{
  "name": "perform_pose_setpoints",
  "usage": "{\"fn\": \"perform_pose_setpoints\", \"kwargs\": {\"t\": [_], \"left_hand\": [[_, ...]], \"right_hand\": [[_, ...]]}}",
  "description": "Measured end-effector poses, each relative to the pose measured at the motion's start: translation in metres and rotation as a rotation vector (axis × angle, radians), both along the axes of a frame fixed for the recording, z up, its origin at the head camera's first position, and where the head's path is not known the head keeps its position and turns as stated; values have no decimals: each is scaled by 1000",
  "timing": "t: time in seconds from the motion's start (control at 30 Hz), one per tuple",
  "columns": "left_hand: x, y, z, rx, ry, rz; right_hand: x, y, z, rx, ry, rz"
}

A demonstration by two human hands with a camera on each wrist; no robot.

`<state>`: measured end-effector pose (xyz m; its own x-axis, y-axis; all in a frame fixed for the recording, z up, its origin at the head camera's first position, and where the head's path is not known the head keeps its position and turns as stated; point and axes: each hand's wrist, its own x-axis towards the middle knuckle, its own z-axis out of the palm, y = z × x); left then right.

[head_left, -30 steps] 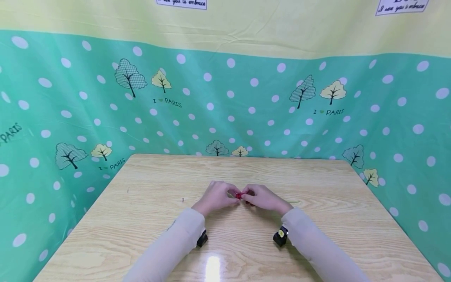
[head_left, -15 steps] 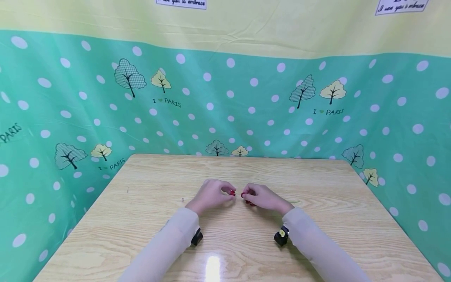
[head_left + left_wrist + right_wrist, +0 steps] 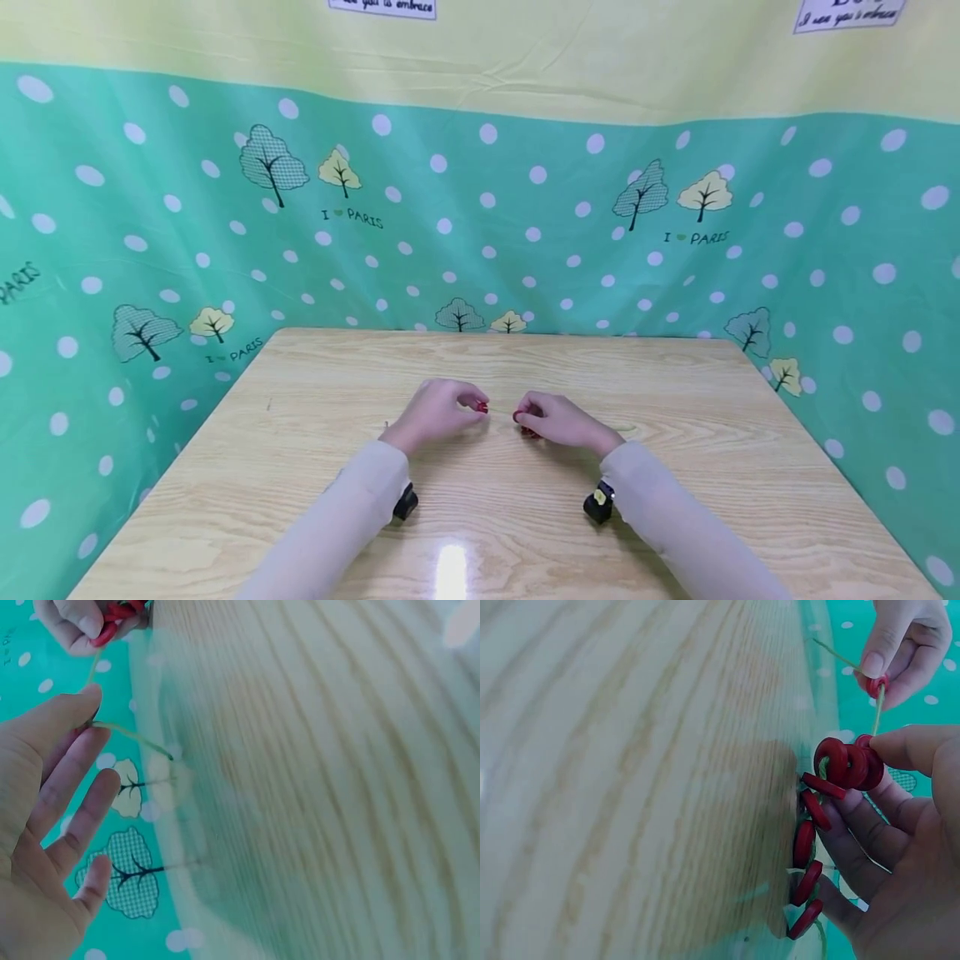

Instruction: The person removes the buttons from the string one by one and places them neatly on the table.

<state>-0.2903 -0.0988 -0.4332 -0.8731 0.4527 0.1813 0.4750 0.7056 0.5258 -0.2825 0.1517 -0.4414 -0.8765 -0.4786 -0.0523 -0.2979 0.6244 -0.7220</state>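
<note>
My left hand (image 3: 442,410) pinches a small red button (image 3: 878,687) between thumb and fingertips. A yellow-green cord (image 3: 878,712) runs from it to my right hand, and its free end sticks out past the left fingertips. With thumb and forefinger my right hand (image 3: 557,418) grips a red button at the end of a row of several red buttons (image 3: 805,844) threaded on the same cord. The row hangs down beside the right fingers, close to the tabletop. In the left wrist view the button in my left fingertips is mostly hidden.
Both hands are over a light wood-grain table (image 3: 480,533). Behind it hangs a green and yellow printed curtain (image 3: 480,208). A tail of cord (image 3: 624,428) shows right of the right hand. Something tiny and dark (image 3: 386,424) lies left of the left hand.
The hands were together at one red button. My left hand has since drawn away to the left with a button, and a stretch of cord now shows between the hands. The right hand has hardly moved.
</note>
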Motion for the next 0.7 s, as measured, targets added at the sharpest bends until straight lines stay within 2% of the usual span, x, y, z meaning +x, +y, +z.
{"fn": "perform_pose_setpoints", "kwargs": {"t": [0.2, 0.37, 0.7], "left_hand": [[2, -10, 6, -15, 20, 14], [0, -19, 8, -32, 20, 22], [3, -37, 12, -47, 25, 24]], "right_hand": [[1, -1, 3, 3, -30, -10], [1, 0, 3, 12, -31, -18], [3, 3, 4, -17, -62, -27]]}}
